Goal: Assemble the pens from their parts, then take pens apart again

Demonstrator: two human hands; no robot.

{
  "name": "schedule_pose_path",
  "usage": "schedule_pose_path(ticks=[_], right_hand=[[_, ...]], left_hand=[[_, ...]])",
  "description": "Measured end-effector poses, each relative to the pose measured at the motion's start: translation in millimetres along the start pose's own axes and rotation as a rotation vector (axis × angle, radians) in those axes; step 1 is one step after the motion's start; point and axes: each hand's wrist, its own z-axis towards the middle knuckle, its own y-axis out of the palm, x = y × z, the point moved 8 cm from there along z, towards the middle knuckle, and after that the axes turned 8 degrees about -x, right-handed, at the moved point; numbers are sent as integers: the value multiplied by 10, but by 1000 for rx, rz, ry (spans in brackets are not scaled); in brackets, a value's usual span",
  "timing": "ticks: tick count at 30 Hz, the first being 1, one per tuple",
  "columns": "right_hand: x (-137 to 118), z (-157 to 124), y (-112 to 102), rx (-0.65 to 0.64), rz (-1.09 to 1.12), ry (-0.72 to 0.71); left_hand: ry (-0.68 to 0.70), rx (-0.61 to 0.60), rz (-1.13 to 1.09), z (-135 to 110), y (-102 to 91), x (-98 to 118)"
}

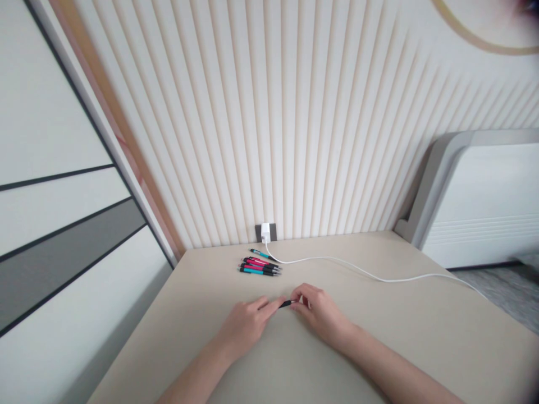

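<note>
We are pinching a slim black pen barrel (286, 303) between the fingertips of our left hand (246, 325) and right hand (320, 314), both hands narrow and close together, working with a light, steady grip over the beige tabletop (421, 314). Ahead of our hands, a row of pink and teal click pens (259, 266) is lying side by side, a lone teal pen (259, 253) is resting nearer the wall, and a white cable (357, 270) is running from a wall charger (265, 232) past them.
</note>
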Motion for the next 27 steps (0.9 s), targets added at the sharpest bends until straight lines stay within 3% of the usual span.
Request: schedule_pose_path(ticks=[9,18,22,27], right_hand=[[30,8,31,-77,76,35],[167,42,-36,72,193,52],[251,61,-237,76,44,55],[528,40,-526,2,-274,147]], left_hand=[[6,-41,54,8,25,1],[-34,32,-42,8,-6,-53],[-83,92,-117,-2,-77,-111],[-108,60,-127,4,-65,-116]])
